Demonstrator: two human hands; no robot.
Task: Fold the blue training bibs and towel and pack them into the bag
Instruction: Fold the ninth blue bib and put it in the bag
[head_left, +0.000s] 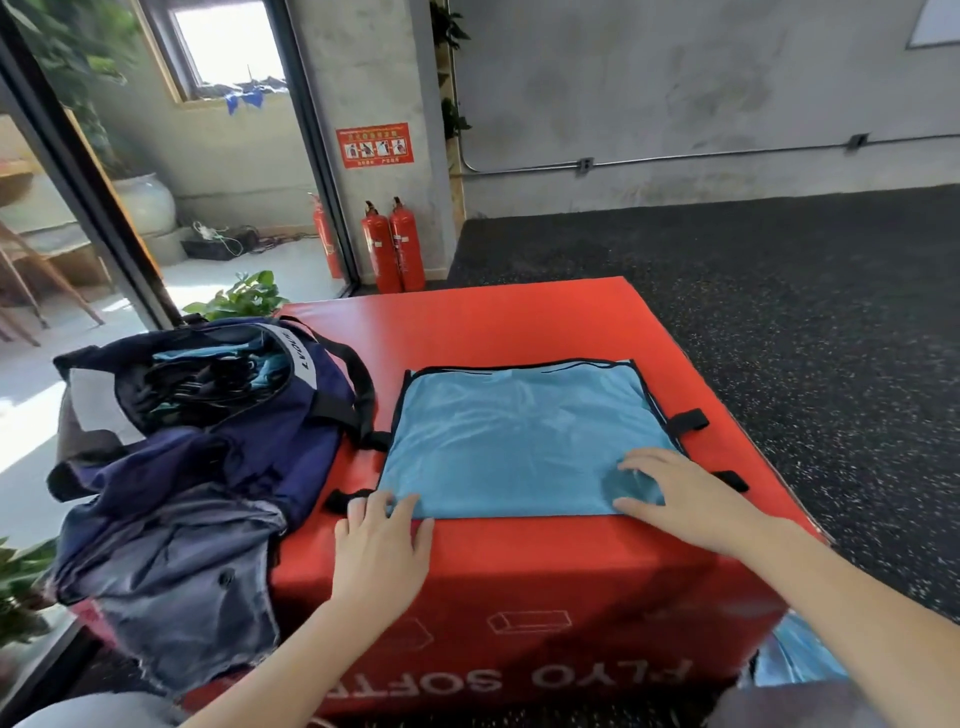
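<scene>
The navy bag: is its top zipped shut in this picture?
No, the navy bag gapes open at the top, with blue and dark fabric visible inside it.

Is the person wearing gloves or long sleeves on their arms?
No. The left hand and the right hand are both bare, with no gloves, rings or watch showing. Both forearms are uncovered as far as the picture shows, so no sleeves can be seen.
</scene>
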